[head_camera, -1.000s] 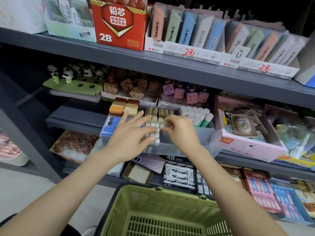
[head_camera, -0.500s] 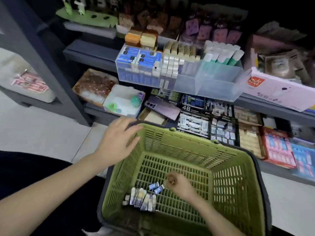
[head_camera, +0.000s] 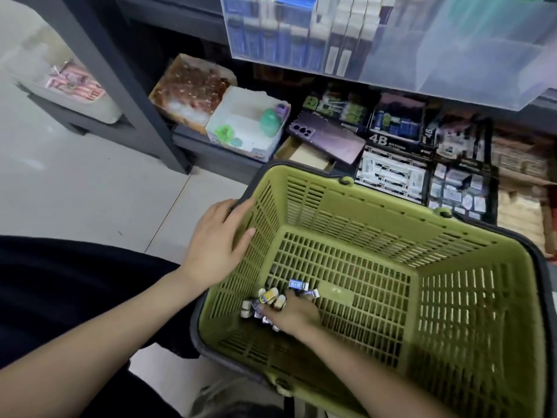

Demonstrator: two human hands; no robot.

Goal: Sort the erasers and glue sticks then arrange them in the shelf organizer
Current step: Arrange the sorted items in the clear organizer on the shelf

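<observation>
A small pile of wrapped erasers lies at the near-left of the green basket's floor. My right hand is down in the basket on top of that pile, its fingers bent in among the erasers and hiding several. My left hand holds the basket's left rim, fingers over the edge and thumb inside. The clear shelf organizer juts out overhead, with blue-wrapped and white erasers standing in its left compartments; its right part looks see-through.
On the low shelf behind the basket lie a purple phone, a white box with green toys and dark boxes of stationery. A grey shelf post stands at the left, with tiled floor beside it.
Both hands left the organizer on the shelf. My right hand dropped into the basket onto the erasers, my left hand took the basket's rim, and my view tilted down.
</observation>
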